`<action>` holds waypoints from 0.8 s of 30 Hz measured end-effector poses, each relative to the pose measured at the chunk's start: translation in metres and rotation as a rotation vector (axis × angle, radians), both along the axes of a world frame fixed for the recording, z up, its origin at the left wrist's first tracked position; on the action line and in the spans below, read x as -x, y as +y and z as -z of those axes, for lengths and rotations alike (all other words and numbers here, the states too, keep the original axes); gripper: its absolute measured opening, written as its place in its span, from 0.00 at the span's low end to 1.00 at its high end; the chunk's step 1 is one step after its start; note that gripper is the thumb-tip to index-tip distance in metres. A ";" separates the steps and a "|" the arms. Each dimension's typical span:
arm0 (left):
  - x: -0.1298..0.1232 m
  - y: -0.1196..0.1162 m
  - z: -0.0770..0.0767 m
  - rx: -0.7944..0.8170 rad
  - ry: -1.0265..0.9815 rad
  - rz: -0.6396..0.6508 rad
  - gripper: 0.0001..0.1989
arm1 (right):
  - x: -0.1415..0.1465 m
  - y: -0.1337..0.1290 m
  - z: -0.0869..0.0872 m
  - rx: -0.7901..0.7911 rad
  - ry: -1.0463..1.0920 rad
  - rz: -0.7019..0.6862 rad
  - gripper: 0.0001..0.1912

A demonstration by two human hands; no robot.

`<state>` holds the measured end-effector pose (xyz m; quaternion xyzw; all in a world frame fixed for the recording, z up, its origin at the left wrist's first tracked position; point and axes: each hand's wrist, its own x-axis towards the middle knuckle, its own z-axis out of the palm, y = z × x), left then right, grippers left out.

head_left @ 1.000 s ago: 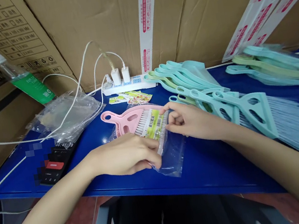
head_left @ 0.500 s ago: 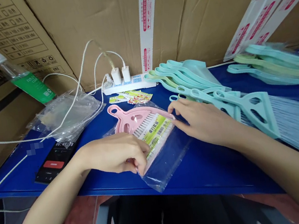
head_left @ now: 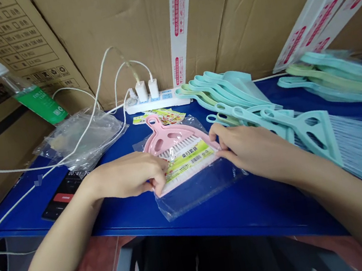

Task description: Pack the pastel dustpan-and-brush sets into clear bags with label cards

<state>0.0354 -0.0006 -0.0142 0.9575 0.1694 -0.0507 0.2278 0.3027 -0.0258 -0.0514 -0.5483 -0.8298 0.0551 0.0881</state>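
Note:
A pink dustpan and brush set [head_left: 176, 136] lies inside a clear plastic bag [head_left: 191, 198] on the blue table, its handles pointing away from me. A yellow-green label [head_left: 191, 157] covers the brush bristles. My left hand [head_left: 135, 174] pinches the set's near left corner through the bag. At the opposite corner, my right hand [head_left: 238, 147] grips the set and bag between thumb and fingers. The open end of the bag, or its loose flap, spreads toward the table's front edge; which of these it is I cannot tell.
Turquoise dustpans [head_left: 228, 89] and brushes [head_left: 318, 132] lie to the right, bagged ones [head_left: 339, 73] beyond. A power strip [head_left: 161, 100], label cards [head_left: 167, 115], plastic bags [head_left: 81, 135], a phone [head_left: 62, 195], cables and a tilted bottle [head_left: 38, 103] are behind and left. Cardboard boxes [head_left: 128, 20] stand behind.
The pink set has turned clockwise, so its handles now point more directly away and its near edge lies flatter. My left hand has moved slightly up and left, my right slightly right.

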 end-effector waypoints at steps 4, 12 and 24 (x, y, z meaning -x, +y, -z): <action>0.003 0.004 0.002 -0.057 0.005 -0.062 0.15 | 0.003 -0.003 -0.006 0.040 -0.088 0.012 0.06; -0.007 0.002 0.001 -0.408 0.262 -0.326 0.14 | 0.016 -0.005 -0.011 0.003 0.006 -0.032 0.12; -0.028 -0.008 0.017 -0.539 0.033 -0.073 0.05 | 0.023 -0.003 -0.007 0.031 -0.017 -0.038 0.12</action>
